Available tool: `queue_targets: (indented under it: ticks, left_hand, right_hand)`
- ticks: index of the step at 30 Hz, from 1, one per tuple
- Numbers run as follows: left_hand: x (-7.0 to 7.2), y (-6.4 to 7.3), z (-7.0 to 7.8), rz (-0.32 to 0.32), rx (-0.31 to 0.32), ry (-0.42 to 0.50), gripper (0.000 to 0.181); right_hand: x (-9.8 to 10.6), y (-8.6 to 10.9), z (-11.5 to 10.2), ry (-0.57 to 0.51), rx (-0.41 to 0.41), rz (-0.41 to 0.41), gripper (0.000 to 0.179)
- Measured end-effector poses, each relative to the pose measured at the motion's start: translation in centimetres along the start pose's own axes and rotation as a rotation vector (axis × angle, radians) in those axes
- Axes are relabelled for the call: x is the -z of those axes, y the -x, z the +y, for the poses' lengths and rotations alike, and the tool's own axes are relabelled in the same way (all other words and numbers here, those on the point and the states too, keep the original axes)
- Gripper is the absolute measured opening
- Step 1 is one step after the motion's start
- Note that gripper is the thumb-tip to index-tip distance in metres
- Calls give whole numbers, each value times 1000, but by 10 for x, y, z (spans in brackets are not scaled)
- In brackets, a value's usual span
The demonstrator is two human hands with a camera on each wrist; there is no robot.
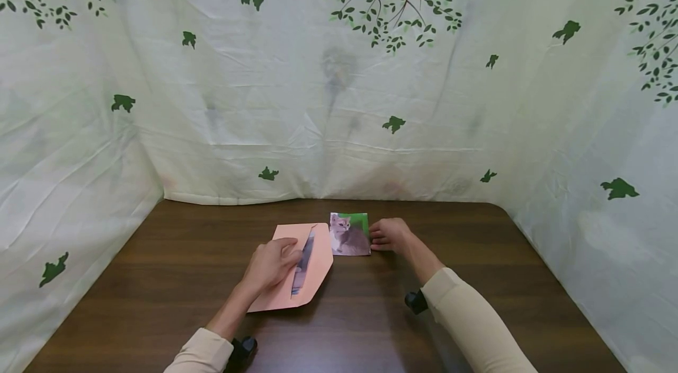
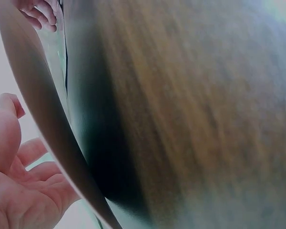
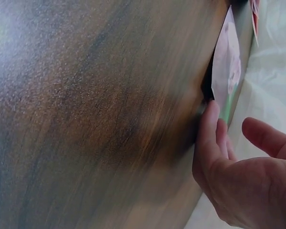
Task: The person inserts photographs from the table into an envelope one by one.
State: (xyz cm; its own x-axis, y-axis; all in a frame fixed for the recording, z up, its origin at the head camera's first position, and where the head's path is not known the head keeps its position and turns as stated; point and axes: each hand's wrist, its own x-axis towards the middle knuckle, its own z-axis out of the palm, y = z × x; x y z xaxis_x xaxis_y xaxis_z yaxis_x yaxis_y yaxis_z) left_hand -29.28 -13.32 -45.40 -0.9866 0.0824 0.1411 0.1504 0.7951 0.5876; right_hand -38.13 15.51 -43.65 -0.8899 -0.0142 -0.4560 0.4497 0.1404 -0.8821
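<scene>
My left hand (image 1: 272, 263) grips a pink envelope (image 1: 315, 282) at its opening, which gapes to show printed pictures (image 1: 303, 264) inside. In the left wrist view the envelope (image 2: 52, 109) appears edge-on, raised at a slant over the table, with the left hand (image 2: 28, 176) beside it. A photo of a cat (image 1: 349, 235) on a green background lies just right of the envelope. At the photo's right edge is my right hand (image 1: 391, 235). The right wrist view has the right hand's (image 3: 238, 167) fingertips right at the edge of the photo (image 3: 226, 62), its thumb apart from it.
Everything is on a dark brown wooden table (image 1: 212, 243), near its far edge. A pale cloth (image 1: 238, 96) printed with leaves and branches hangs behind and along both sides. Black wrist devices (image 1: 415, 302) sit below the cream sleeves (image 1: 471, 314).
</scene>
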Motion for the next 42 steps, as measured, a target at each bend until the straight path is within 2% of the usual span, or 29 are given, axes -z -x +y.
queue_targets:
  ticks: [14, 20, 29, 42]
  left_hand:
    - [-1, 0, -1, 11, -21, -9, 40]
    - [-1, 0, 0, 7, -14, -3, 40]
    - [1, 0, 1, -2, -8, -6, 40]
    - [1, 1, 1, -18, 18, 2, 41]
  right_hand:
    - [-2, -1, 3, -37, 4, -27, 35]
    - [-5, -1, 3, -1, 6, -29, 33]
    - [-13, -5, 5, 31, 0, 19, 29]
    - [-16, -6, 6, -17, 6, 45, 27]
